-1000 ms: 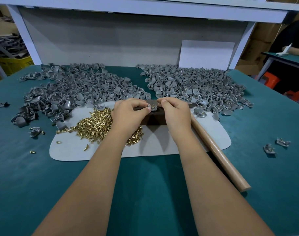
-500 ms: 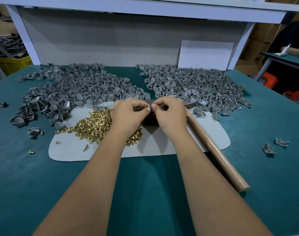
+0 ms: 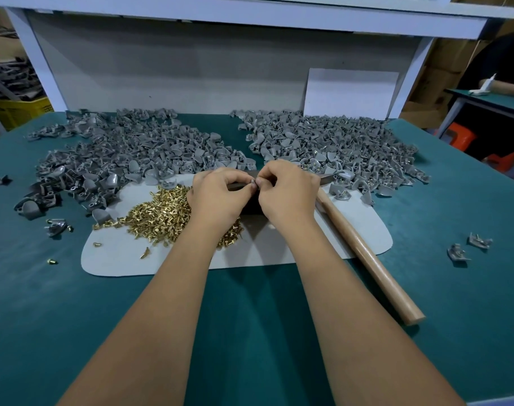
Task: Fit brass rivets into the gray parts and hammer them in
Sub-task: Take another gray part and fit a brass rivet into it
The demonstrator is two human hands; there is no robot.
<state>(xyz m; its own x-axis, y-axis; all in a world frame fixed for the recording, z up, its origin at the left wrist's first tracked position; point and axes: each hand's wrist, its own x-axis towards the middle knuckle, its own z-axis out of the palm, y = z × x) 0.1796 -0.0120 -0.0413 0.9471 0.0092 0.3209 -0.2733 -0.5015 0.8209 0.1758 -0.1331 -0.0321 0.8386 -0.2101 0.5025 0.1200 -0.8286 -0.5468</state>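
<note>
Both hands meet fingertip to fingertip over dark block (image 3: 250,205): left hand (image 3: 217,197) & right hand (image 3: 288,191) pinching sth small btwn them; rivets (image 3: 162,212) heaped just left.

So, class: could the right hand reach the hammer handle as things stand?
Probably yes. The hammer handle lies bare on the mat and table, just right of the right hand, with nothing over it. But that hand and the left hand are pinching something small together, so it must let go first.
</note>
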